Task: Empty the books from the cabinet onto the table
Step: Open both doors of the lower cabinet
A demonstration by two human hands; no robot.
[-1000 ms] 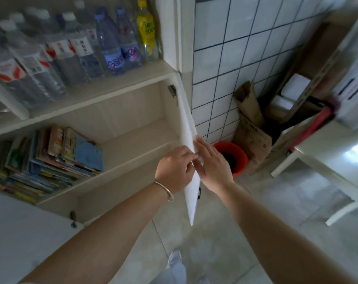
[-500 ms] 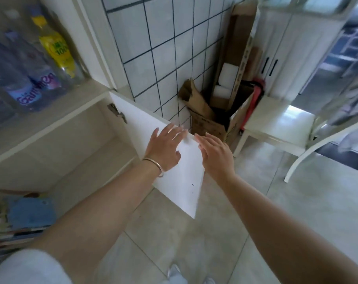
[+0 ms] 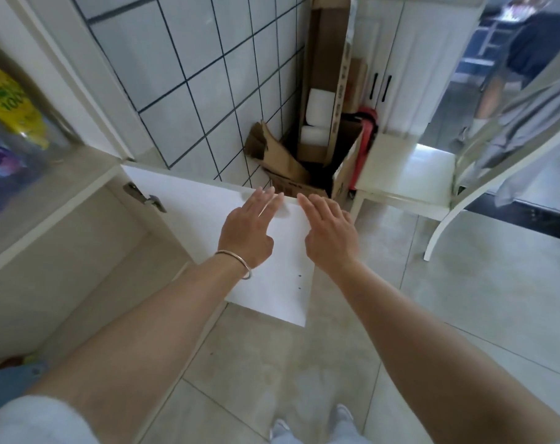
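White door: your left hand [image 3: 246, 230] and right hand [image 3: 331, 230] lie flat on the cabinet door [image 3: 208, 219], fingers straight, gripping nothing.
Books: only a sliver of coloured spines [image 3: 12, 363] shows at 8 o'clock, low inside the cabinet [image 3: 80, 251].
Table: pale tabletop [image 3: 410, 177] at 2 o'clock, apart from you.
Risk: pushed wider, the door could likely strike the cardboard boxes [image 3: 288, 168] at 12 o'clock.
Materials: smooth laminate panel, metal hinge [image 3: 144, 195], glossy wall tiles, matte floor.
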